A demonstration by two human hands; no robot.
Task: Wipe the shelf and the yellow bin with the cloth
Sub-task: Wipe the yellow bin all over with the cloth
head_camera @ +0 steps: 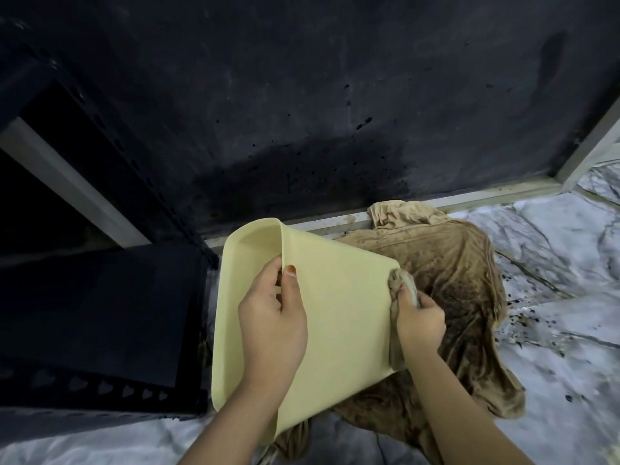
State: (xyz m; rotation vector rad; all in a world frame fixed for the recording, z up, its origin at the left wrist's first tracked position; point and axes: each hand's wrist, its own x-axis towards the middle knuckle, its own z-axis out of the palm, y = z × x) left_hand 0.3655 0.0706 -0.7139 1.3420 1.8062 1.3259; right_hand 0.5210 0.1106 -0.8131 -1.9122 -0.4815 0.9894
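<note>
In the head view, a pale yellow plastic bin (339, 317) is held tipped on its side above the floor, with its open mouth turned to the left and its flat outer wall facing up. Its rim is gripped by the left hand (271, 327): the thumb is laid on the outer wall and the fingers are curled over the edge into the inside. A small bunch of a dirty brown cloth (453, 283) is clenched in the right hand (421, 322) and is pressed against the right edge of the bin.

The rest of the cloth is spread in a crumpled heap on the white marble floor (553, 330), under and to the right of the bin, and much of it is hidden by the bin. Dark specks are seen on the floor just beside the cloth.

A low black metal shelf (100, 313) with rows of holes along its front edge is seen to the left, close to the bin. A big dark wall panel (302, 95) with a wet-looking patch is seen behind, and a light metal strip (469, 198) runs along its bottom, touched by the far end of the cloth.
</note>
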